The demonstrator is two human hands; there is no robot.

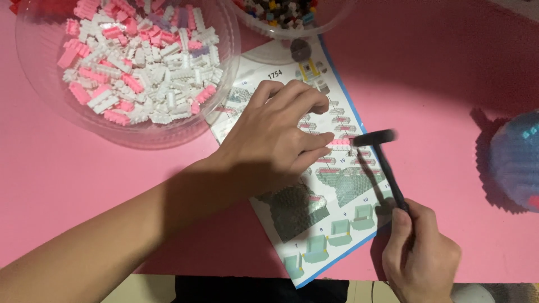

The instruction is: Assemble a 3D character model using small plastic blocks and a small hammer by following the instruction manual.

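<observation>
Pink brick piece pinched in my left hand fingers; right hand fingers wrapped around black hammer, over instruction sheet.

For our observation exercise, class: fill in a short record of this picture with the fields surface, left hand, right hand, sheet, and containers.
surface: pink table
left hand: left hand rests on the sheet, fingertips pinching a small pink brick piece
right hand: right hand grips a small black hammer, its head raised just beside the pink piece
sheet: instruction sheet with pictured building steps, lying flat under the left hand
containers: clear bowl of pink and white bricks at upper left; second clear bowl of dark mixed bricks at top
</observation>
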